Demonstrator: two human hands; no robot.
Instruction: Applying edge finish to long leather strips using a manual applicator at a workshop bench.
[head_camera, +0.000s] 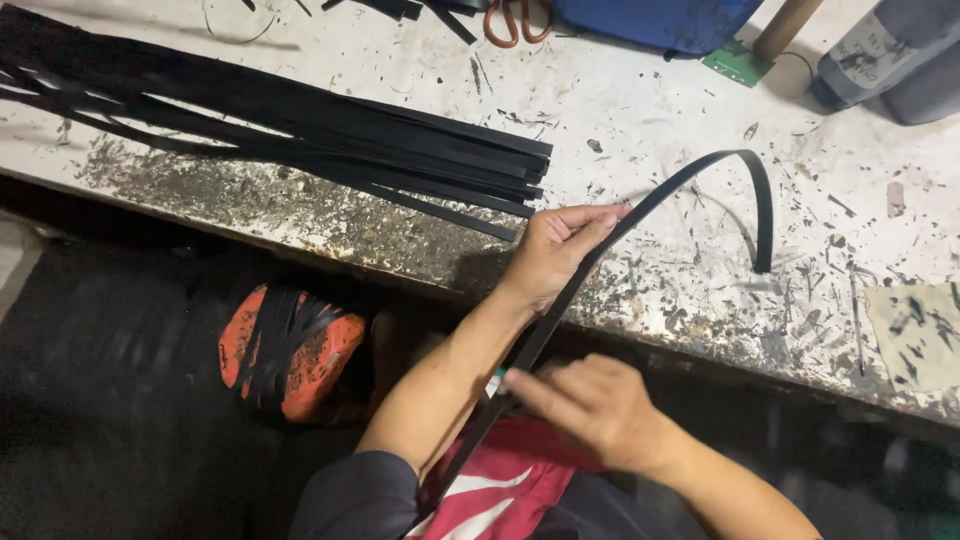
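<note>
My left hand (556, 250) grips a long black strip (700, 172) near the edge of the stained white workbench (640, 110). The strip rises from my lap, passes through that hand, arches over the bench and droops down at its far end. My right hand (590, 400) pinches the same strip lower down, over my lap, with fingers closed on it. A pile of several similar black strips (330, 135) lies across the bench to the left of my left hand.
A blue container (650, 20), a wooden handle (785, 28) and a grey bottle (885, 50) stand at the back right. Orange-handled scissors (512, 20) lie at the back. An orange bucket (290, 350) holding black strips sits below the bench. A stained cloth (915, 330) lies at right.
</note>
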